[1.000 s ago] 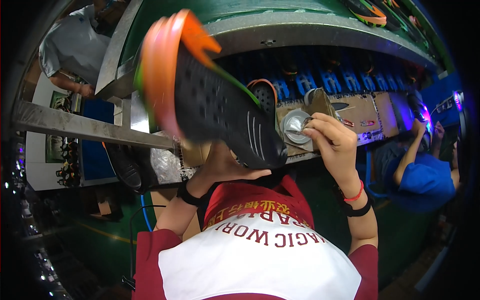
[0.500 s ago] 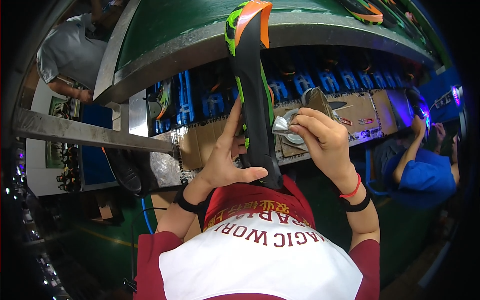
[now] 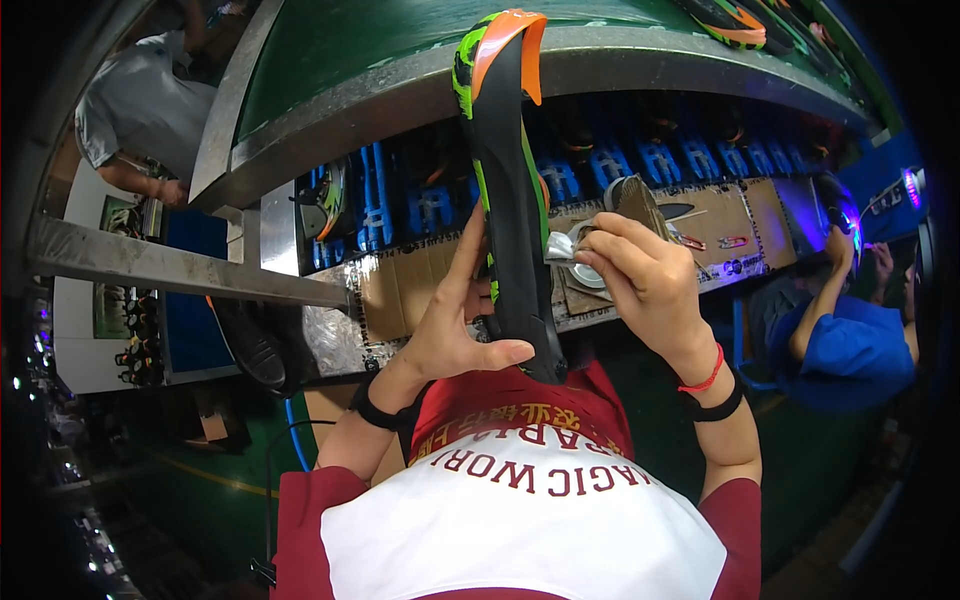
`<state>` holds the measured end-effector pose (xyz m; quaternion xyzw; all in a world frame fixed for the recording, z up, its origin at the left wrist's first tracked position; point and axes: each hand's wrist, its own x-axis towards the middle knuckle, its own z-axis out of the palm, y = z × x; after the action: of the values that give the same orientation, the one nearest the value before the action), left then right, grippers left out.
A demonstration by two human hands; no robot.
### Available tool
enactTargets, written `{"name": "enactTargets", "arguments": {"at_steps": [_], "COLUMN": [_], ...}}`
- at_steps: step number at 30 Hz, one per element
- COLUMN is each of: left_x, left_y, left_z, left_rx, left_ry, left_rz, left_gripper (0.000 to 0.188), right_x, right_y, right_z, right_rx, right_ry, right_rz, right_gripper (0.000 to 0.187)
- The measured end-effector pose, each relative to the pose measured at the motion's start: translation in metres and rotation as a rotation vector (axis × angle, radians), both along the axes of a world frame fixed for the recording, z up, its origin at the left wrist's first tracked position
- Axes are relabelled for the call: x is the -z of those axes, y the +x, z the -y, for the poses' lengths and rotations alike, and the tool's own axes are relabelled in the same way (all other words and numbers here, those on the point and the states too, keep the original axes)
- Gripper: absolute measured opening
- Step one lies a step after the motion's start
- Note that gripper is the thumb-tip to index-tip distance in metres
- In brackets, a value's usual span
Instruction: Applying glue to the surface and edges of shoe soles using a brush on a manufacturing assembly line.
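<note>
Upright in front of me stands a long black sports shoe (image 3: 512, 190) with green edging and an orange end at the top. My left hand (image 3: 455, 325) grips its left side, fingers partly behind it and thumb stretched across the near end. A small crumpled white cloth or tissue (image 3: 561, 246) is pinched between the thumb and fingers of my right hand (image 3: 640, 275). The wad lies right at the shoe's right edge; whether it touches, I cannot tell. Behind my right fingers, a round white dish (image 3: 590, 275) is partly hidden.
Beyond the cardboard-covered bench (image 3: 765, 220) runs a row of blue holders (image 3: 655, 160). A metal-edged green table (image 3: 350, 40) lies farther off, with another shoe (image 3: 735, 25). A dark shoe (image 3: 262, 345) sits at left. Co-workers are at left (image 3: 150, 100) and right (image 3: 840, 350).
The shoe has dropped slightly toward me, with my left hand still on it. My right hand and the white wad have barely shifted.
</note>
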<state>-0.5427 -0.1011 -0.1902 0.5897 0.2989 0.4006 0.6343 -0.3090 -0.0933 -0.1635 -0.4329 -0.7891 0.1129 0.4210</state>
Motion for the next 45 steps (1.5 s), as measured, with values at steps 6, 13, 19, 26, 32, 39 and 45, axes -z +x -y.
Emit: {"name": "enactTargets", "arguments": {"at_steps": [6,13,19,26,32,39,45], "left_x": [0.002,0.005,-0.024,-0.063,-0.092,-0.055,0.087], "left_y": [-0.001,0.002,0.025,0.052,0.078,0.034,-0.174], "left_z": [0.0,-0.001,-0.043,-0.134,-0.222,-0.123,0.024], "left_rx": [0.006,-0.002,0.101,0.317,-0.06,-0.496,-1.699], "left_ry": [-0.021,-0.081,-0.108,-0.492,-0.227,0.177,0.582], "left_rz": [0.02,0.085,0.235,0.629,0.541,0.386,-0.625], "left_gripper": [0.126,0.127,0.094,0.069,0.057,0.056,0.06], "right_x": [-0.001,0.001,-0.011,0.005,0.026,0.051,0.081], "right_y": [0.0,0.007,0.044,0.081,0.079,0.051,0.02], "right_z": [0.0,0.0,0.009,0.043,0.05,0.044,0.045], "right_rx": [-0.045,-0.059,0.21,0.41,0.375,0.228,0.156], "right_ry": [-0.012,-0.108,-0.201,-0.227,-0.325,-0.451,-0.677], "right_rz": [0.044,0.008,-0.477,-0.658,-0.777,-0.72,-0.728], "right_gripper": [0.011,0.009,0.01,0.009,0.008,0.012,0.01]}}
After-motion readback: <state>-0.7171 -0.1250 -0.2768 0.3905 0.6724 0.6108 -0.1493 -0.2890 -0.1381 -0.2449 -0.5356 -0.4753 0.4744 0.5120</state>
